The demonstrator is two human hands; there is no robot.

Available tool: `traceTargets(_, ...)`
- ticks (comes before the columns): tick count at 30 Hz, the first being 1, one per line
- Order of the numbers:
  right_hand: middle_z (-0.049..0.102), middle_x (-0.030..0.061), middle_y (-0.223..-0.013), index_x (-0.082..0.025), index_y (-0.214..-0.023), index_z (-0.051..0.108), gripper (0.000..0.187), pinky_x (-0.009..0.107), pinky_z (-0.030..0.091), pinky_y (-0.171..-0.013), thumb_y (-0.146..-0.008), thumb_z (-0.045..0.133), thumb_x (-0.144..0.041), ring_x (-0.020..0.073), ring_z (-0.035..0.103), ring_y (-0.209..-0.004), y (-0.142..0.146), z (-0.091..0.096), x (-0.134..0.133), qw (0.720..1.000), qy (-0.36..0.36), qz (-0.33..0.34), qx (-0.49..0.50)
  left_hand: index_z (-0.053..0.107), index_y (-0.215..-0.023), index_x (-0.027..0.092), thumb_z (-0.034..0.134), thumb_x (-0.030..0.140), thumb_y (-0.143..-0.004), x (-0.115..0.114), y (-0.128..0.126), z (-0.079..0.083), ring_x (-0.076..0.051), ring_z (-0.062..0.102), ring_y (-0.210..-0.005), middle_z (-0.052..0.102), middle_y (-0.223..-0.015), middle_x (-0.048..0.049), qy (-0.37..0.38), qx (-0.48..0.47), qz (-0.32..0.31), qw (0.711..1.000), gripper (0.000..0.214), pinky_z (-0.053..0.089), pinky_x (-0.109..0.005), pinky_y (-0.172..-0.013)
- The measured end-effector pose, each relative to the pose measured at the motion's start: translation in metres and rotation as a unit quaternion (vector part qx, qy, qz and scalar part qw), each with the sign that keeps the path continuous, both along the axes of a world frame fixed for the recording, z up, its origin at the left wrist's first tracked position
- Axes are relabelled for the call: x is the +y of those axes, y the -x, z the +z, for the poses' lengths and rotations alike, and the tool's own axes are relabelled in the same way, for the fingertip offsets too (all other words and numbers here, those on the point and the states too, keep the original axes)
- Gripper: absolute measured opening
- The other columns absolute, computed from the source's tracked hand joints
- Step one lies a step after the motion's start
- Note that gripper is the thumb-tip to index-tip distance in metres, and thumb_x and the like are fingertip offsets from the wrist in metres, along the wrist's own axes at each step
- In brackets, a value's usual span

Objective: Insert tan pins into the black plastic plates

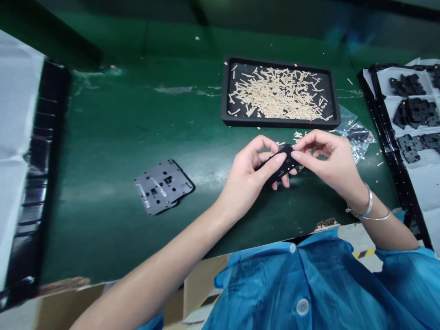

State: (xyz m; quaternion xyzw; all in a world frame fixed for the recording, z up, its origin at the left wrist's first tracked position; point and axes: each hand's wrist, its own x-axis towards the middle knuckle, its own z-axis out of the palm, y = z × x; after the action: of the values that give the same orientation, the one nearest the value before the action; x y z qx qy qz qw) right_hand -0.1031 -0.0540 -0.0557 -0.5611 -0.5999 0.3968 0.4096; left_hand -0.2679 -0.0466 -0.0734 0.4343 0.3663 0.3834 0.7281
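Observation:
Both hands hold one small flat black plastic part (282,166) above the green table (113,137). My left hand (252,172) grips its left end, fingers curled round it with the thumb on top. My right hand (326,158) pinches its right end between thumb and fingertips. A silver bangle circles my right wrist. Directly beyond the hands sits a black tray (225,98) heaped with several thin beige strips (278,94).
A grey perforated plate (161,185) lies flat to the left of the hands. A clear plastic bag (357,135) with dark parts lies to the right. Black trays with white sheets and black parts (414,112) stand far right. A white-covered stack (17,137) borders the left edge.

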Motion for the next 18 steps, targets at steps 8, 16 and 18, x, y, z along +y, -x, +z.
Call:
traceTargets(8,0.064,-0.0014,-0.068,-0.017,-0.072,0.066,0.006,0.021,0.040,-0.051,-0.075,0.068,-0.021,0.0082,0.051,-0.059,0.0037,0.0007,-0.0041,0.999,-0.029,-0.005,-0.029,0.056,-0.074,0.016,0.058,0.034,-0.089,-0.0016,0.0004,-0.0007,-0.009,0.055,-0.046,0.066,-0.064,-0.0010,-0.039,0.025,-0.026,0.999,0.023,0.038,-0.020,-0.042)
traceTargets(16,0.066,-0.0008,-0.072,-0.018,-0.076,0.068,0.006,0.022,0.042,-0.053,-0.077,0.067,-0.024,0.0099,0.055,-0.063,0.0050,0.0016,-0.0040,0.999,-0.030,-0.020,-0.039,0.059,-0.064,0.015,0.055,0.040,-0.090,-0.0037,0.0023,0.0013,-0.009,0.048,-0.045,0.061,-0.058,-0.0019,-0.043,0.078,-0.035,0.995,0.036,0.037,-0.024,-0.043)
traceTargets(18,0.066,-0.0008,-0.071,-0.018,-0.076,0.068,0.005,0.022,0.042,-0.052,-0.077,0.067,-0.023,0.0099,0.055,-0.062,0.0056,0.0020,-0.0044,0.998,-0.033,-0.020,-0.047,0.058,-0.064,0.016,0.055,0.040,-0.090,-0.0037,0.0023,0.0011,-0.009,0.048,-0.045,0.061,-0.058,-0.0019,-0.042,0.080,-0.037,0.995,0.036,0.037,-0.023,-0.043)
